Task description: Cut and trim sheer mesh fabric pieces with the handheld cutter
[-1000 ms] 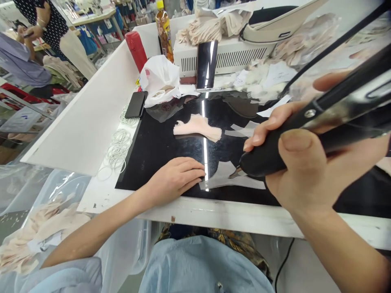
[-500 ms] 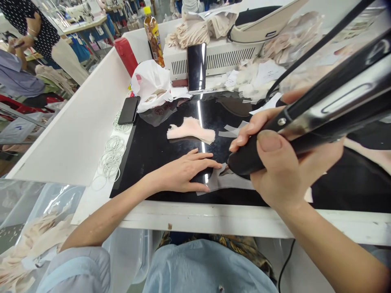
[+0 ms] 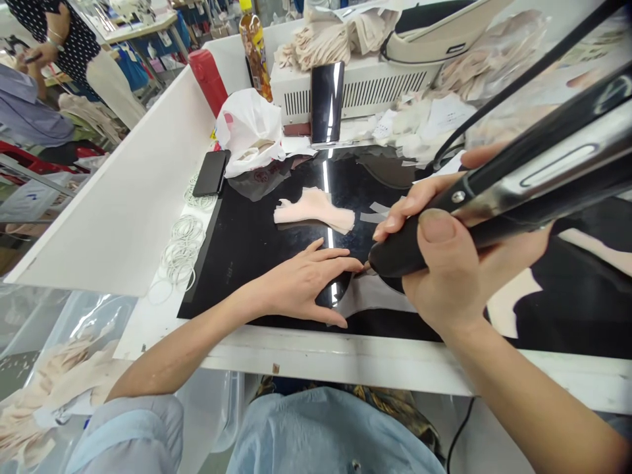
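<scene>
Presently, a black tool [image 3: 402, 255] is gripped firmly in the right hand [image 3: 457, 283], with the fingers closed around its body and the thumb pressed upon it. Its nose is tilted down toward the left hand [image 3: 296, 280], which is opened wide and laid palm down, its fingers spread. Nothing is seen to be grasped by this left hand; its index fingertip is placed just beside the tool's small tip, but whether the two are touching cannot be told. Under the tip, a thin translucent piece [image 3: 378, 296] is laid flat on the black board [image 3: 247, 263], near the front edge, and it is partly covered by the right hand. Farther back, a pale pink stack [image 3: 316, 207] is placed, and to its right some translucent strips [image 3: 375, 214] are seen. Another pink piece [image 3: 511, 306] is partly hidden behind the right forearm. Along the left side, white rings [image 3: 182, 257] are heaped, and a dark phone [image 3: 212, 173] is rested nearby.
</scene>
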`<state>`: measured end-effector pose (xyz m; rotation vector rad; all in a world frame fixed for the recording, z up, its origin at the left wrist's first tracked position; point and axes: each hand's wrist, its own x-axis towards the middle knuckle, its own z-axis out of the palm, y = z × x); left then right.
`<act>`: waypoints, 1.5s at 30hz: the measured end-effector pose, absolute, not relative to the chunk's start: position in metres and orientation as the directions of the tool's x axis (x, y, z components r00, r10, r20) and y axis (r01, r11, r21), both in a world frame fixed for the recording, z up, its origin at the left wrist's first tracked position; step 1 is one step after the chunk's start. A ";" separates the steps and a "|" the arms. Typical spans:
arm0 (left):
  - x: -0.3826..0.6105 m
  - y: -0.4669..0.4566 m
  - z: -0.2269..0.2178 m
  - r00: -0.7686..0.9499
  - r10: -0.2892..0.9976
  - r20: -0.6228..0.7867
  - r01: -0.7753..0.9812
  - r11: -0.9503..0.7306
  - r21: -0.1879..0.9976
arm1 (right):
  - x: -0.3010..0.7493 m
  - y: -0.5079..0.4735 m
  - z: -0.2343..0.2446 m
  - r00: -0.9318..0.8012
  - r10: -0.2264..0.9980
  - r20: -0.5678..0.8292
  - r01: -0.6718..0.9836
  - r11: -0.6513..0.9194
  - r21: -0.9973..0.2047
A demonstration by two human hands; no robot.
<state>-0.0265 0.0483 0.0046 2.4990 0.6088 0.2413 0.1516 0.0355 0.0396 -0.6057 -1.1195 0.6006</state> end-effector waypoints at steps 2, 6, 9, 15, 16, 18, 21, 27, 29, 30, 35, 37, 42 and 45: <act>-0.026 0.048 0.004 0.879 0.475 0.047 0.372 -0.743 0.557 | 0.152 0.038 0.037 0.326 0.703 0.633 -0.136 0.697 -0.704; -0.026 0.047 0.003 0.876 0.478 0.057 0.369 -0.742 0.559 | 0.153 0.041 0.033 0.346 0.706 0.618 -0.152 0.692 -0.706; -0.026 0.047 0.002 0.873 0.482 0.074 0.363 -0.744 0.561 | 0.152 0.041 0.033 0.355 0.714 0.604 -0.145 0.680 -0.718; -0.027 0.047 0.000 0.871 0.482 0.097 0.356 -0.755 0.550 | 0.150 0.041 0.035 0.351 0.662 0.662 -0.144 0.737 -0.661; -0.027 0.047 0.000 0.871 0.481 0.096 0.358 -0.758 0.546 | 0.150 0.040 0.035 0.342 0.664 0.665 -0.162 0.738 -0.655; -0.027 0.047 0.000 0.873 0.480 0.089 0.365 -0.763 0.533 | 0.152 0.038 0.035 0.327 0.675 0.662 -0.199 0.734 -0.650; -0.027 0.046 0.000 0.874 0.479 0.082 0.374 -0.772 0.514 | 0.153 0.034 0.033 0.312 0.695 0.648 -0.234 0.717 -0.657; -0.026 0.046 -0.002 0.872 0.482 0.089 0.378 -0.777 0.503 | 0.150 0.031 0.029 0.344 0.725 0.597 -0.191 0.677 -0.711; -0.026 0.046 -0.002 0.873 0.479 0.090 0.377 -0.781 0.498 | 0.149 0.030 0.029 0.381 0.731 0.567 -0.166 0.657 -0.735; -0.026 0.046 -0.002 0.874 0.478 0.089 0.377 -0.782 0.496 | 0.148 0.029 0.030 0.381 0.736 0.559 -0.166 0.650 -0.742; -0.027 0.045 -0.002 0.878 0.474 0.073 0.384 -0.785 0.487 | 0.148 0.021 0.032 0.276 0.743 0.609 -0.220 0.666 -0.713; -0.027 0.045 -0.002 0.877 0.475 0.075 0.383 -0.784 0.488 | 0.148 0.019 0.030 0.252 0.739 0.625 -0.216 0.673 -0.708; -0.027 0.045 -0.003 0.881 0.469 0.061 0.386 -0.787 0.480 | 0.148 0.018 0.026 0.209 0.736 0.644 -0.167 0.676 -0.718; -0.027 0.045 -0.004 0.882 0.468 0.060 0.387 -0.790 0.475 | 0.146 0.015 0.029 0.211 0.735 0.644 -0.176 0.677 -0.715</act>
